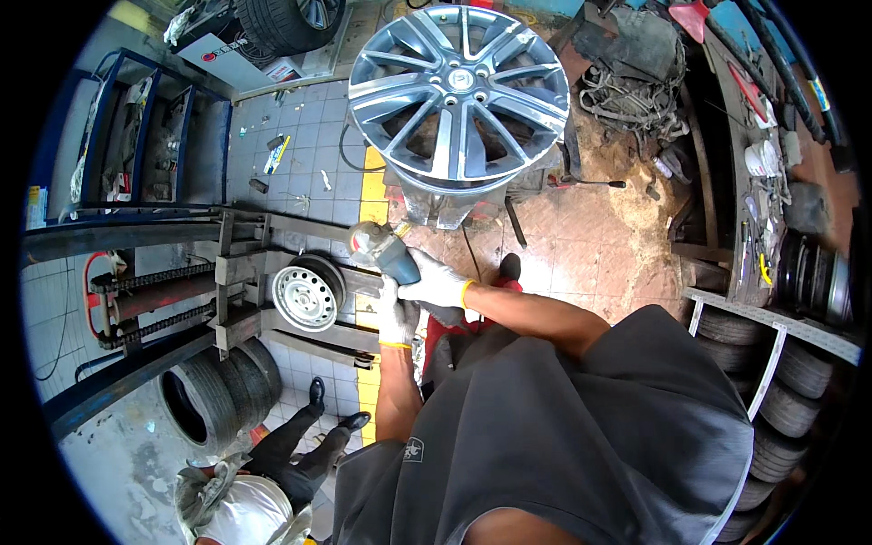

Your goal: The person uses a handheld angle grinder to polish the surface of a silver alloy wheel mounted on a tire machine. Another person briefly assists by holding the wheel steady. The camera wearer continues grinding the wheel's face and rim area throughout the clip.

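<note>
An angle grinder (398, 262) with a dark blue-green body is held in front of me, its round head pointing up and left. My right hand (438, 282), in a white knit glove, is closed round the body. Just below, my left hand (396, 313), gloved the same way, is closed against the grinder's lower side; its fingers are partly hidden. Beyond the grinder, a grey multi-spoke alloy wheel rim (461, 80) lies face up on a stand (445, 207), apart from the tool.
To the left, a small steel wheel (307, 295) rests on the metal forks of a lift (300, 227). Below it stand several tyres (218, 395), near another person (250, 500). A cluttered workbench (749, 191) runs along the right, with a tyre rack (772, 331) nearer me.
</note>
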`<state>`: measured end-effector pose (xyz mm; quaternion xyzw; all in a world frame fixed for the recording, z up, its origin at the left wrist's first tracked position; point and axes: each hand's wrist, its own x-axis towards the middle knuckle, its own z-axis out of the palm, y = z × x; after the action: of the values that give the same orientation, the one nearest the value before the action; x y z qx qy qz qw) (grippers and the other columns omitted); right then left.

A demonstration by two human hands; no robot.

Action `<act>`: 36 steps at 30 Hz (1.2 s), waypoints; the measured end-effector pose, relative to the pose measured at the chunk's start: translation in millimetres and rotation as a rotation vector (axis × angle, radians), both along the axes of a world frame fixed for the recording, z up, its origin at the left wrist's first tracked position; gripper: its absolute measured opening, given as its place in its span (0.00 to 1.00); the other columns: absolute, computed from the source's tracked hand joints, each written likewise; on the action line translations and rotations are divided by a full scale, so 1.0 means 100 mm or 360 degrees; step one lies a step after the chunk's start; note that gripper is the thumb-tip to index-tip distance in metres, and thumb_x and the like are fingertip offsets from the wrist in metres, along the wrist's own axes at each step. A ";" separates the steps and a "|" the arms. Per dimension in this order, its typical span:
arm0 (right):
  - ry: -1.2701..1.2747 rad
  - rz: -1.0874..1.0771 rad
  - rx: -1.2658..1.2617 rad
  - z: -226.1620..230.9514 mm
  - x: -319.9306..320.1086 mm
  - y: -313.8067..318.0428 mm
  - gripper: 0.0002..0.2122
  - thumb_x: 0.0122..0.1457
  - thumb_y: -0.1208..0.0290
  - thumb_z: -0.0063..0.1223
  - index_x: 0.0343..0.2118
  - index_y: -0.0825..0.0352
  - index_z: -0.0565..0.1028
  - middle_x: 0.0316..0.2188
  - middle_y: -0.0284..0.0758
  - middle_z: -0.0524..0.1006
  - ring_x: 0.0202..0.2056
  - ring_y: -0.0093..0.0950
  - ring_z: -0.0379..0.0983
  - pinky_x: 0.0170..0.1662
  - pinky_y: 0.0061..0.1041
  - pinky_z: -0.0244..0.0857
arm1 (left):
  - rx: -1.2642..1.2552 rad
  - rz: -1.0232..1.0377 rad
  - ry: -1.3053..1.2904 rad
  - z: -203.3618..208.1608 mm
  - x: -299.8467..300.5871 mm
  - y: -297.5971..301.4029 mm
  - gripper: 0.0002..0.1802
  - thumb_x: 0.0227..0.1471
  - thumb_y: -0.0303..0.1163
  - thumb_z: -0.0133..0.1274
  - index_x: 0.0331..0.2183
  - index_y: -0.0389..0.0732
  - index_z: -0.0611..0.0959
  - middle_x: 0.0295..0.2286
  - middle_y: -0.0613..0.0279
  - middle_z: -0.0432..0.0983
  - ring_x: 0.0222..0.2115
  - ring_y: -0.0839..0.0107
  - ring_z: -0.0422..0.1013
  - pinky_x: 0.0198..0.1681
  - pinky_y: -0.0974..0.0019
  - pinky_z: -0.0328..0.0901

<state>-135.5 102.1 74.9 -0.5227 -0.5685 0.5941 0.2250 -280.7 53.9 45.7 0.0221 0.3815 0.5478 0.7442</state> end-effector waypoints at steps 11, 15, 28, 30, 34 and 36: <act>-0.0517 0.0315 0.0237 0.74 -0.05 0.31 0.41 0.49 0.54 0.60 0.64 0.64 0.55 0.57 0.53 0.62 0.56 0.50 0.65 0.59 0.41 0.61 | 0.0149 -0.0246 0.0589 0.37 -0.38 0.36 0.20 0.48 0.23 0.62 0.44 0.42 0.78 0.37 0.66 0.76 0.38 0.72 0.73 0.45 0.66 0.69; -0.0678 -0.0482 0.1039 1.07 0.54 0.88 0.29 0.55 0.60 0.58 0.57 0.69 0.64 0.51 0.49 0.68 0.52 0.45 0.68 0.55 0.39 0.64 | 0.0246 -0.0224 0.0851 0.43 -0.64 0.33 0.21 0.45 0.25 0.64 0.44 0.42 0.78 0.35 0.67 0.75 0.36 0.73 0.71 0.43 0.68 0.67; -0.1745 -0.0697 0.0705 0.55 1.81 1.68 0.30 0.63 0.45 0.40 0.57 0.66 0.68 0.49 0.52 0.75 0.50 0.50 0.72 0.55 0.43 0.63 | 0.0343 -0.0308 0.0895 0.48 -0.68 0.31 0.25 0.44 0.24 0.63 0.47 0.40 0.78 0.38 0.68 0.77 0.37 0.76 0.72 0.44 0.70 0.67; -0.1748 -0.0713 0.0764 0.60 1.80 1.66 0.26 0.64 0.48 0.39 0.56 0.65 0.70 0.47 0.51 0.76 0.48 0.50 0.73 0.53 0.44 0.64 | 0.0354 -0.0391 0.0882 0.44 -0.70 0.29 0.28 0.43 0.25 0.63 0.49 0.40 0.77 0.39 0.68 0.76 0.38 0.76 0.71 0.45 0.70 0.67; -0.1724 -0.0760 0.0741 0.53 1.88 1.64 0.23 0.64 0.52 0.39 0.52 0.65 0.72 0.44 0.50 0.77 0.45 0.50 0.75 0.50 0.45 0.66 | 0.0398 -0.0405 0.0882 0.36 -0.58 0.33 0.34 0.39 0.28 0.67 0.51 0.38 0.75 0.42 0.66 0.76 0.42 0.76 0.70 0.48 0.69 0.65; -0.1722 -0.0695 0.0630 0.69 1.63 1.61 0.22 0.64 0.53 0.39 0.50 0.65 0.73 0.42 0.50 0.78 0.44 0.49 0.75 0.49 0.46 0.66 | 0.0403 -0.0375 0.0838 0.30 -0.59 0.29 0.32 0.40 0.27 0.66 0.49 0.39 0.76 0.40 0.67 0.76 0.41 0.75 0.71 0.47 0.69 0.66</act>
<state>27.6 263.1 143.8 -0.8028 -0.5813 0.0679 0.1139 -340.1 82.8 75.8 0.2998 0.4846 0.4764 0.6695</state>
